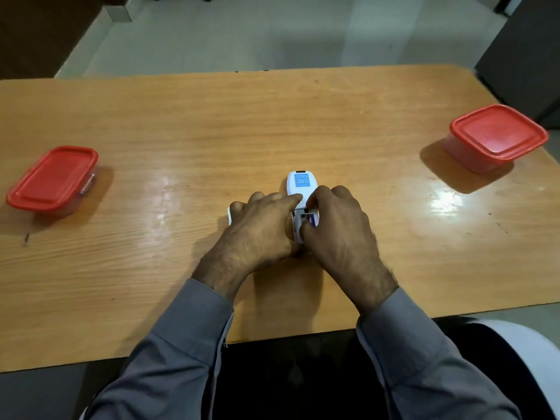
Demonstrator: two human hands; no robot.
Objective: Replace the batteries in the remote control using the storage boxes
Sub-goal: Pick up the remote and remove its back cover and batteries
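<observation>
1. Remote control, white with a blue label on its back, lies face down near the middle of the wooden table, its far end pointing away from the person.
2. Its battery compartment, at the near end, is open, and a battery with a bluish wrap shows inside it.
3. The left hand rests on the table against the left side of the remote, fingers loosely curled, with the index finger stretched across the back of the remote just beyond the compartment; it steadies the remote more than it grips it.
4. The right hand is curled over the right side of the remote, its thumb and fingertips pinched at the battery in the compartment; whether the battery is truly gripped or only touched cannot be told.
5. A small white piece peeks out just left of the left hand, mostly hidden by it.
6. A flat box with a red lid sits closed near the left edge of the table, well apart from the remote.
7. A deeper box with a red lid sits closed near the right edge, farther from the person.
8. Grey sleeves cover both forearms to the wrists.
</observation>
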